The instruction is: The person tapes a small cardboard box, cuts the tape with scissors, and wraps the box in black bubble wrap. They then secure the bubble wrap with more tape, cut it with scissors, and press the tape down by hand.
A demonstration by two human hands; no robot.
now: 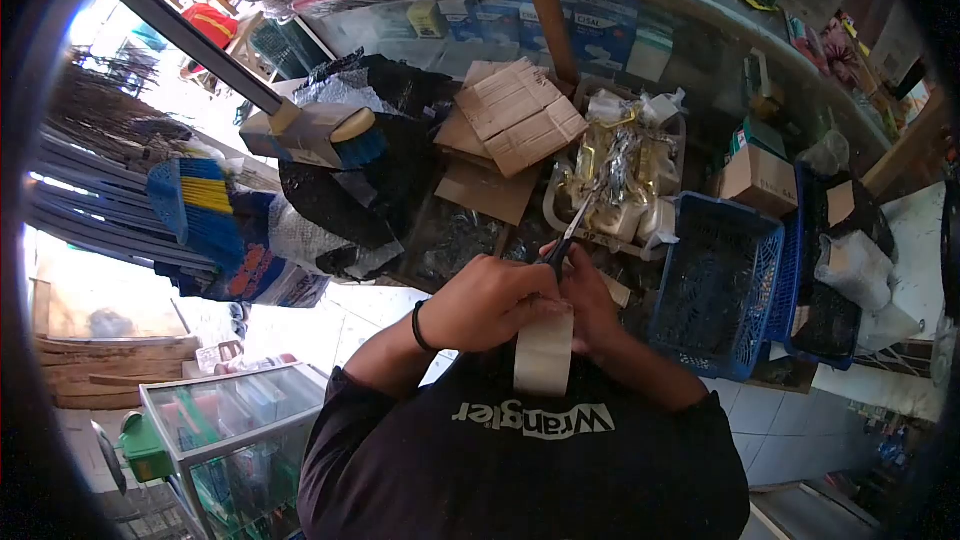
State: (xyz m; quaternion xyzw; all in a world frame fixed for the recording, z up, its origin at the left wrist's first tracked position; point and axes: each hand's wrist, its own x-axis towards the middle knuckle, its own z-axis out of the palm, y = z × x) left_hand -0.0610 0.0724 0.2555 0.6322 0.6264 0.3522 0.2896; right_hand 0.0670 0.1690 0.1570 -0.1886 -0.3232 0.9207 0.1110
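Note:
My left hand [490, 300], with a black band at the wrist, is closed in front of my chest, its thumb at the top of a wide beige strip [544, 355]. The strip hangs down against my black shirt and looks like paper or tape. Close beside it, my right hand [592, 305] is closed around dark-handled scissors [566, 242]. Their metal blades point away from me, toward a white tray [552, 212] full of gold and silver metal pieces in clear plastic. The two hands overlap, so part of the scissors' handle is hidden.
Flat cardboard pieces [520, 115] lie left of the tray. A blue plastic basket [668, 285] stands at the right, near a cardboard box [762, 180]. Blue brooms [195, 210] and black plastic wrapping [330, 200] crowd the left. A glass case [235, 400] stands at lower left.

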